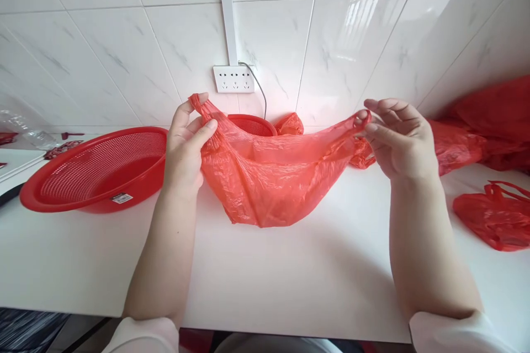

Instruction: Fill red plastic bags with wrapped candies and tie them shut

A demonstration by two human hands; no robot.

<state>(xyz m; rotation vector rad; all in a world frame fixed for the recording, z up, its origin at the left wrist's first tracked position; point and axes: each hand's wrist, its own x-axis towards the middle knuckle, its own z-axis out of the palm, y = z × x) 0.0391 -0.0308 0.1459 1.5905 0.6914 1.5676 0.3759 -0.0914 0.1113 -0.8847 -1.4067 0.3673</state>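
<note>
A thin red plastic bag (273, 187) is stretched between my two hands above the white table. My left hand (188, 140) is closed on the bag's gathered left handle, thumb on the near side. At the other end, my right hand (401, 135) pinches the twisted right handle between thumb and fingers. The bag sags in the middle, and its upper edge hangs slack. Whether anything lies inside it cannot be made out. Just left of my left hand stands a large red plastic colander (99, 171) with a white label.
Behind the bag are a smaller red basket (252, 124) and a bunched red bag (290, 123). More red bags (459, 146) lie at the right, with a tied one (494, 218) nearer. A power socket (234, 79) is on the tiled wall. A clear plastic bottle (28, 129) lies far left.
</note>
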